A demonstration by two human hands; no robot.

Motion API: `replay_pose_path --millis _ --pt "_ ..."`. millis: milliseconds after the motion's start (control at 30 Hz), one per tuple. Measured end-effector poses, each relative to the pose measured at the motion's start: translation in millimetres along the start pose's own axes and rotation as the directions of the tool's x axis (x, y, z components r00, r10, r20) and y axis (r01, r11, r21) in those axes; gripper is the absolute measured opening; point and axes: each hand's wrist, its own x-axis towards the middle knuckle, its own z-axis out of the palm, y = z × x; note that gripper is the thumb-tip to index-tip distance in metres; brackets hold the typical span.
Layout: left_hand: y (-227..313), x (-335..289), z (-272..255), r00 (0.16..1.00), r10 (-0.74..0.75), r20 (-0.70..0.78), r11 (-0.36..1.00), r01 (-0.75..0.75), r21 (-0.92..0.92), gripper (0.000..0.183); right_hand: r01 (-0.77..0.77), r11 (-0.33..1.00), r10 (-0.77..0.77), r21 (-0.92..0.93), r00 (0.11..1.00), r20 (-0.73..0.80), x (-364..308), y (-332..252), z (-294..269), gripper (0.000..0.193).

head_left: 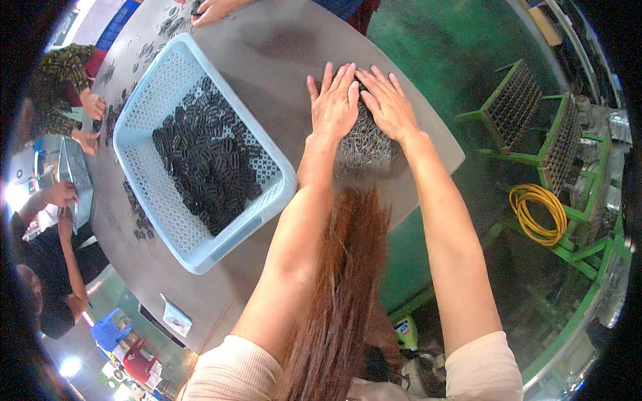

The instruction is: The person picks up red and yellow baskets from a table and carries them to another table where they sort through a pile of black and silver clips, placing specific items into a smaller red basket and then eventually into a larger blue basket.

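Observation:
A heap of small silvery bent-wire pieces (364,148) lies on the grey table (267,40) in front of me. My left hand (333,105) rests on its far left side, fingers stretched out and apart. Beside it, my right hand (389,107) lies over the far right side, its fingers also extended. The fingertips of both hands point away from me and nearly meet. Neither hand is closed round anything; the part of the heap beneath them is hidden. Left of my left forearm stands a light blue plastic basket (289,177) holding many small black ribbed parts (207,157).
Loose black parts (137,207) lie along the table's left side, where other people's hands (92,105) work. Another person's hand (215,9) is at the far edge. A small blue-and-white packet (175,317) lies nearer me. Green racks (511,103) and a coiled yellow hose (537,215) stand right.

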Motion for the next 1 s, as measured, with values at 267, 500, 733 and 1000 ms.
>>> replay_pose_path --millis 267,500,733,1000 --pt "11.8 -139.0 -37.5 0.985 0.140 0.097 0.988 -0.133 -0.077 0.041 -0.178 0.984 0.175 -0.010 0.974 -0.147 -116.7 -93.6 26.7 0.034" --pt "-45.1 -294.1 -132.4 0.994 0.042 0.105 0.998 -0.037 -0.053 0.038 -0.302 0.953 0.295 -0.013 0.937 -0.187 -203.6 -259.0 103.4 0.035" --pt "-153.2 -425.6 -255.8 0.975 -0.217 -0.053 0.976 0.215 -0.043 0.035 -0.047 0.986 0.060 0.161 0.995 -0.079 -221.3 -425.8 184.1 0.034" --pt "-218.7 -537.8 -390.2 0.848 -0.424 -0.319 0.861 0.487 0.151 0.036 -0.472 0.880 0.426 -0.042 0.826 -0.368 -181.9 -276.6 121.8 0.034"
